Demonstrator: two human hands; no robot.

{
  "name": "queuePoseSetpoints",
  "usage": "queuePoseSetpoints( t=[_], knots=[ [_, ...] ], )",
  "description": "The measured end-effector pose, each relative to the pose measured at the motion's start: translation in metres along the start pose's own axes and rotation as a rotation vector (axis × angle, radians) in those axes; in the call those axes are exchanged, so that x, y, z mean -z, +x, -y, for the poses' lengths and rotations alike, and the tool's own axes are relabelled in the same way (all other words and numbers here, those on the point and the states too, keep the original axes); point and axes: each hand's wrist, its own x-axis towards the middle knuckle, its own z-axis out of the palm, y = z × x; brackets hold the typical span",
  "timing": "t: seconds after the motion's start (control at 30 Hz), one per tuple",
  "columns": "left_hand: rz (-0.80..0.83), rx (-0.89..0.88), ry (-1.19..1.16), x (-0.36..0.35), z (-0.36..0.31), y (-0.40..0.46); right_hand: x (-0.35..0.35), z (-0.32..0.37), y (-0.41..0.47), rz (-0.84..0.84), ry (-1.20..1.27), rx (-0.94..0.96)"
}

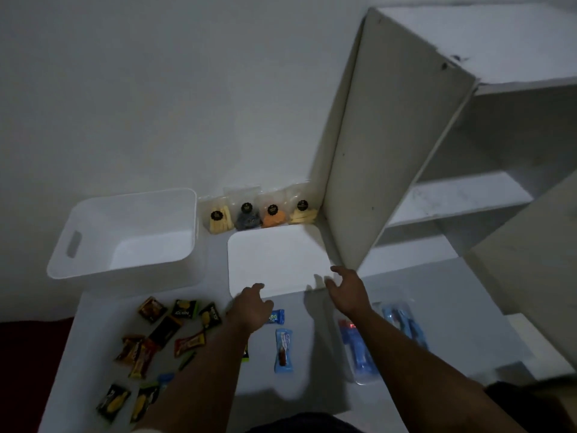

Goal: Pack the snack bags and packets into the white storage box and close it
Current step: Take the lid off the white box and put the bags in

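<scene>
The white storage box stands open and empty at the back left of the table. Its flat white lid lies to the right of it. Several clear snack bags lean against the wall behind the lid. Small dark and red packets lie scattered at the front left, and blue packets in the middle. My left hand hovers at the lid's near edge, fingers apart. My right hand is spread at the lid's near right corner. Neither hand holds anything.
A white shelf unit with open shelves rises at the right, its side panel right next to the lid. Two long clear-and-blue packs lie at the front right. The table's left edge borders a dark red floor.
</scene>
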Motion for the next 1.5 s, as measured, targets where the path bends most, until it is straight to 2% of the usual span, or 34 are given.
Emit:
queuePoseSetpoints(
  t=[0.17,0.33,0.77,0.97,1.23,1.43,1.5],
  knots=[
    [0.022,-0.062,-0.021,-0.016,-0.019,-0.013,0.029,-0.018,-0.030,-0.102,-0.024,-0.062],
    [0.011,-0.069,-0.028,-0.025,-0.028,-0.030,0.040,-0.025,-0.052,-0.111,-0.050,-0.073],
    [-0.207,0.058,-0.142,0.042,-0.036,-0.006,0.008,0.055,0.007,0.042,0.049,0.064],
    [-0.269,0.118,-0.154,0.070,-0.043,0.028,-0.005,0.090,0.055,0.110,0.024,0.106],
    [-0.320,0.189,-0.246,0.105,-0.037,0.108,-0.057,0.151,0.127,0.199,0.131,0.081],
    [-0.327,0.395,-0.527,0.111,-0.020,0.190,-0.116,0.184,0.189,0.368,0.208,0.002],
    [-0.307,0.397,-0.615,0.113,-0.015,0.211,-0.133,0.186,0.203,0.354,0.231,-0.026]
  ],
)
